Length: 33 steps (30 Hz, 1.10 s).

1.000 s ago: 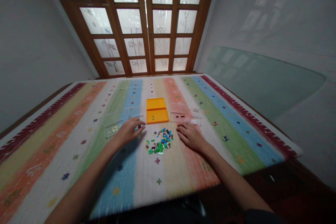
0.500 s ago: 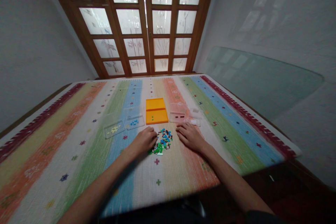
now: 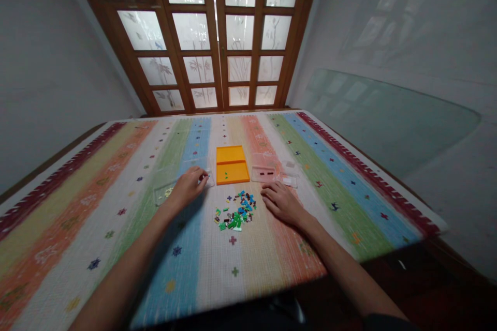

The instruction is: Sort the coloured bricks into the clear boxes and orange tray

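My left hand [image 3: 190,184] is over the clear box [image 3: 212,182] left of the orange case, its fingertips pinched together. What they hold, if anything, is too small to make out, and the hand covers most of that box. Flat on the cloth lies my right hand [image 3: 282,200], fingers stretched out and holding nothing, just right of the brick pile. That pile of small toy bricks [image 3: 237,217] mixes green, blue, brown and yellow pieces. Behind it lies an orange case [image 3: 232,181], opened out, with a few green bricks in its near half.
Partly behind my left forearm is a clear box with pale yellow pieces [image 3: 167,192]. To the right, another clear box [image 3: 257,178] holds two dark bricks, beside a smaller one with white pieces [image 3: 289,181]. A striped cloth [image 3: 128,248] covers the table.
My left hand has moved from the pile's left side, up and left to the clear box. Loose bricks it had covered now show. My right hand has stayed in place.
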Motion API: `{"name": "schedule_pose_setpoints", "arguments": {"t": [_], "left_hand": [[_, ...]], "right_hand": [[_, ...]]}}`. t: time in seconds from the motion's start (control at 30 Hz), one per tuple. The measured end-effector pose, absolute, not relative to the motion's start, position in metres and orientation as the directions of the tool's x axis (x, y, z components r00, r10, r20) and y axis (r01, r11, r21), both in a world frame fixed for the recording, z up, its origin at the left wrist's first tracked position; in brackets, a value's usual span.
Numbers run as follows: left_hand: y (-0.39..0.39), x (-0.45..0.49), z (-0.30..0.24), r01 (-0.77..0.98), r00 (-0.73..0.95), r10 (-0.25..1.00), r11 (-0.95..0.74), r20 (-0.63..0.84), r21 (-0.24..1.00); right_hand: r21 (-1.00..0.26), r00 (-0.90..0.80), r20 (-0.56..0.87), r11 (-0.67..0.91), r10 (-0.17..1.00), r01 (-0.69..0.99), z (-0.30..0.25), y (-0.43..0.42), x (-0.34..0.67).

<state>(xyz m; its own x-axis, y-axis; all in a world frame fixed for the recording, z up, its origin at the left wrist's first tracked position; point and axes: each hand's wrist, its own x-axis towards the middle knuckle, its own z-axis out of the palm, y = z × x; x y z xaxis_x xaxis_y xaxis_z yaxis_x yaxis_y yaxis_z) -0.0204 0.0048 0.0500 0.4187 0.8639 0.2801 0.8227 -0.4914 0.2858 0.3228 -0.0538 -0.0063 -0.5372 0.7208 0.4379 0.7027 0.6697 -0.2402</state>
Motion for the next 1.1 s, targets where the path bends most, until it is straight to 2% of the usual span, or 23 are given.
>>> {"name": "schedule_pose_setpoints", "arguments": {"t": [0.2, 0.37, 0.47, 0.63, 0.9, 1.1], "left_hand": [[0.026, -0.028, 0.038, 0.86, 0.383, 0.902, -0.427, 0.202, 0.279], [0.025, -0.027, 0.039, 0.856, 0.39, 0.899, -0.433, 0.198, 0.282], [0.016, -0.017, 0.045, 0.822, 0.43, 0.875, -0.481, 0.222, 0.304], [-0.004, 0.024, 0.05, 0.682, 0.6, 0.771, -0.632, 0.213, 0.367], [-0.009, 0.071, 0.041, 0.651, 0.731, 0.678, -0.727, 0.079, 0.216], [-0.005, 0.073, 0.031, 0.63, 0.754, 0.654, -0.748, 0.066, 0.208]], "right_hand": [[-0.24, -0.534, 0.439, 0.667, 0.723, 0.705, -0.008, -0.053, 0.323], [-0.237, -0.536, 0.442, 0.67, 0.719, 0.704, -0.006, -0.054, 0.323], [-0.232, -0.537, 0.441, 0.669, 0.719, 0.706, -0.005, -0.054, 0.322], [-0.233, -0.532, 0.44, 0.664, 0.723, 0.71, -0.007, -0.053, 0.322], [-0.214, -0.535, 0.446, 0.666, 0.717, 0.714, -0.006, -0.054, 0.322], [-0.214, -0.534, 0.446, 0.665, 0.718, 0.715, -0.006, -0.054, 0.322]]}}
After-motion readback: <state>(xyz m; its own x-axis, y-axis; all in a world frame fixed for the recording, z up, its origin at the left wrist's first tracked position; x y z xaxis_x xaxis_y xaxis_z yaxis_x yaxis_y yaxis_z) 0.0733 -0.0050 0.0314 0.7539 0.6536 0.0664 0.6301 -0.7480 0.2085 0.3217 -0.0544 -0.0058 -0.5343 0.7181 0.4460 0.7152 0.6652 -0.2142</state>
